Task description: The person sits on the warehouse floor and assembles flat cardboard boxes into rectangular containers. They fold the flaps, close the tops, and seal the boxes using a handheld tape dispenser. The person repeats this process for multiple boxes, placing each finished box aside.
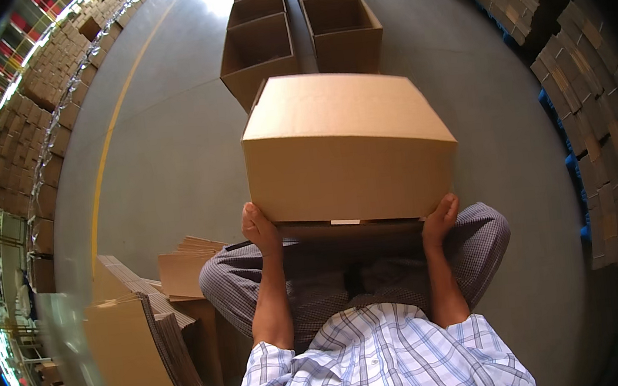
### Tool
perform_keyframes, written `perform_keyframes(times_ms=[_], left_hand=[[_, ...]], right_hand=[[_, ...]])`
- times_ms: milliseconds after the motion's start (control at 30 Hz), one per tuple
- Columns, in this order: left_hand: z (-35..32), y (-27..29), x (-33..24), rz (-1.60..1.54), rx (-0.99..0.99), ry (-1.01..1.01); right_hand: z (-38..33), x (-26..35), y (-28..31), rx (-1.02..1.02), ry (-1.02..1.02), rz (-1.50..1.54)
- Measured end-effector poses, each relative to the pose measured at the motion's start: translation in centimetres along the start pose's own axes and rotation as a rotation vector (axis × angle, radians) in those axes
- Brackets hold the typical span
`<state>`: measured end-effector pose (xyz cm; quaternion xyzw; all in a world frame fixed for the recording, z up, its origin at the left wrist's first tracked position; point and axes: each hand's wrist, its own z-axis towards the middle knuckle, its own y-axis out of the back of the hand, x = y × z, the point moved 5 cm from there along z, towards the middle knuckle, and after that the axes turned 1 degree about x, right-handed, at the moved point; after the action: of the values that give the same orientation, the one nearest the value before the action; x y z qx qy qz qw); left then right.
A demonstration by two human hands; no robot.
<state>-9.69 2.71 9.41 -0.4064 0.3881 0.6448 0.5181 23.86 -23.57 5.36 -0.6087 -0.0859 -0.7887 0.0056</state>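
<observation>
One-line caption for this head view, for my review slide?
Seated person's left hand and right hand hold an assembled cardboard box above the lap, open boxes lined ahead, flattened cardboard stacked at left.

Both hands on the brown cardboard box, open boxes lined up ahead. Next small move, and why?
Probably set the closed brown cardboard box down ahead, near the rows of open cardboard boxes. The left hand and right hand grip its lower near corners, holding it off the grey floor above the knees, and the floor between looks free.

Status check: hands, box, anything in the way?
Left hand and right hand grip the cardboard box at its lower corners. Box closed, held up. Open boxes lined up ahead.
</observation>
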Motion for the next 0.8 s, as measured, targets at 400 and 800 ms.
perform_keyframes(times_ms=[400, 800], left_hand=[[0.7, -0.6, -3.4, 0.074, 0.067, 0.029], [0.2, -4.9, 14.1, 0.774, 0.51, 0.164]], right_hand=[[1.5, 3.4, -1.2, 0.147, 0.077, -0.06], [2.5, -8.8, -9.5, 0.423, 0.287, -0.751]])
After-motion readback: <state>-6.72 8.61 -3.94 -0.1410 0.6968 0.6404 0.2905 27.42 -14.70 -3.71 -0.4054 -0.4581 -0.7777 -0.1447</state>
